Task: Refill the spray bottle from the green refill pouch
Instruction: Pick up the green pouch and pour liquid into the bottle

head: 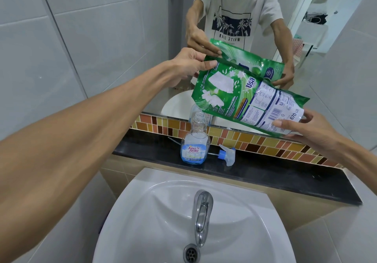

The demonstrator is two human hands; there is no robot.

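The green refill pouch (244, 95) hangs tilted in the air above the black ledge, its lower left corner just over the open neck of the spray bottle (195, 142). My left hand (189, 65) pinches the pouch's upper left corner. My right hand (302, 128) supports its bottom end from below on the right. The clear bottle stands upright on the ledge with a blue label and a little blue liquid at its base. Its trigger spray head (226, 154) lies unscrewed on the ledge just right of the bottle.
The black ledge (275, 173) runs behind a white basin (142, 211) with a chrome tap (202, 211). A mirror (255, 18) above the mosaic tile strip reflects the person and the pouch. Grey tiled walls close in on both sides.
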